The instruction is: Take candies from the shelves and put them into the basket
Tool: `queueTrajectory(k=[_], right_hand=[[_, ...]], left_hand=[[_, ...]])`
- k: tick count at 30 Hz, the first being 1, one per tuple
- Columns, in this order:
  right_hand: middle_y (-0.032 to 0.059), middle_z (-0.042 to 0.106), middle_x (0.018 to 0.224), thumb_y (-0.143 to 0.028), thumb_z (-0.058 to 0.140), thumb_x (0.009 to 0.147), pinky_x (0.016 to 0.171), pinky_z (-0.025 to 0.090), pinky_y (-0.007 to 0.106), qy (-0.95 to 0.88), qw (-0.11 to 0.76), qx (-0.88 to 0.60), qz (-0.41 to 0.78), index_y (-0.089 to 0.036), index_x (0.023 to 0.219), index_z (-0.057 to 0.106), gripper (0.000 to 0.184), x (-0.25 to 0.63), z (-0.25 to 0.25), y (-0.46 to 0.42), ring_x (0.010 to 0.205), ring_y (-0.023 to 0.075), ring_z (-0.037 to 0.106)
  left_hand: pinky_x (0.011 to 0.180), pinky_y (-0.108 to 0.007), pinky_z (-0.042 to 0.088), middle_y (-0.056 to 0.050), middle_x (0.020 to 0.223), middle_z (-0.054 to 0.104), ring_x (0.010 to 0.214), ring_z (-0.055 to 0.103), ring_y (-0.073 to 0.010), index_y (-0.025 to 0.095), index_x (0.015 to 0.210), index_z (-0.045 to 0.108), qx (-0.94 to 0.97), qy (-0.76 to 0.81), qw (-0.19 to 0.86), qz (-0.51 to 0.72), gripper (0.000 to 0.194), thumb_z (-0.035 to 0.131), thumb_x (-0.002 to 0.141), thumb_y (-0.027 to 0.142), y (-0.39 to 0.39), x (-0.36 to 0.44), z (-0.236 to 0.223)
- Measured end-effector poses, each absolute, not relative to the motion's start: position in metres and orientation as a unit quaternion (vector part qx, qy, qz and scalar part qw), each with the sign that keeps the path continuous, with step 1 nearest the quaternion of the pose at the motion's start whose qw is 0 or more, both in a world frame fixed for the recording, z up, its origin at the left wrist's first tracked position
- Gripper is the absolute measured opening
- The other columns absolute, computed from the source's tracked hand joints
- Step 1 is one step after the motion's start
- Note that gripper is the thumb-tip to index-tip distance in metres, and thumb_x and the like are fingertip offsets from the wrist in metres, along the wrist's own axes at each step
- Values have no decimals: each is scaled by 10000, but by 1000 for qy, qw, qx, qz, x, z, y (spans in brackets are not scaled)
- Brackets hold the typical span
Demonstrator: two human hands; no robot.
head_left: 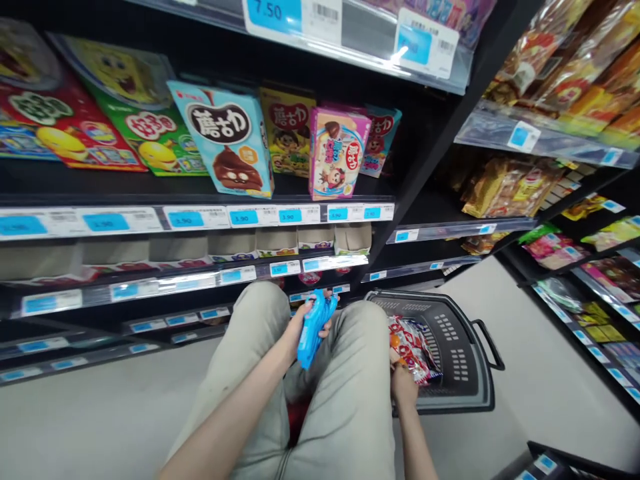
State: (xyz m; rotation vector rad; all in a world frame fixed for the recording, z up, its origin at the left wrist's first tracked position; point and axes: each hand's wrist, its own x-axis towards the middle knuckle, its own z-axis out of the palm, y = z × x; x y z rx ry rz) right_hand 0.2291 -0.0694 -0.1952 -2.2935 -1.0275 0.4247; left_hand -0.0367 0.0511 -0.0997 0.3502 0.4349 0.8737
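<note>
"Our legs (345, 407) fill six o'clock, nearest the camera, in pale trousers. What have we got between the knees?"

"We have a blue item (314, 333) there, just below the middle of the view. Our left hand (295, 337) is closed around it, fingers wrapped on both sides. We can't make out what it is."

"And our right hand (404, 385)?"

"At four o'clock, reaching down beside the right knee into the basket (463, 393). It is at the packets (417, 350), red and white, lying in there. Its fingers are partly hidden, so we cannot tell whether they are pinched on a packet or spread."

"We see the basket is dark grey with slotted walls, and its handle (494, 347) sticks out on its three o'clock side. It sits on the pale floor (535, 353)."

"What do we face higher up?"

"A shelf of boxes. We have a light blue box (227, 150) at eleven o'clock, a pink box (337, 160) near twelve, and a yellow box (290, 130) set back between them. Price tags (245, 217) run along the edge below, with open trays (277, 240) one level down."

"And at two o'clock, we have shiny bags (525, 187) on the neighbouring shelves."
</note>
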Motion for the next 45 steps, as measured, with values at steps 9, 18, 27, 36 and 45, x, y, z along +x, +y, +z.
queueTrajectory(k=[9,18,27,36,45], right_hand=[[37,630,759,-475,502,796,617,458,294,-500,391,-720,280,-205,927,549,304,127,-85,-49,673,203,594],[24,620,696,-369,479,844,540,390,267,-543,365,-670,350,-196,827,529,180,75,-83,-35,592,187,559],[-13,567,607,-438,527,807,467,426,254,-436,435,-615,493,-185,838,505,256,89,-87,-41,454,138,513],[-28,548,597,-460,578,797,450,376,215,-411,452,-512,604,-170,864,545,300,108,-95,-42,427,88,465],[-21,550,624,-431,585,810,449,319,210,-394,467,-494,619,-179,923,568,276,108,-99,-45,449,80,422]], left_hand=[[494,-244,384,19,613,555,537,516,-142,184,933,553,250,389,736,494,448,743,579,381,45,-23,-113],[767,-300,413,-79,989,643,923,548,-250,177,978,653,341,426,663,513,492,749,580,449,41,-21,-132],[642,-255,414,-48,827,641,741,557,-181,162,918,647,285,386,719,502,414,684,662,486,48,-23,-121],[462,-210,368,14,606,547,493,486,-108,150,862,604,270,369,786,417,323,657,640,378,49,-32,-102],[425,-204,376,29,578,544,472,494,-107,154,875,585,225,379,793,420,366,664,597,378,48,-27,-98]])
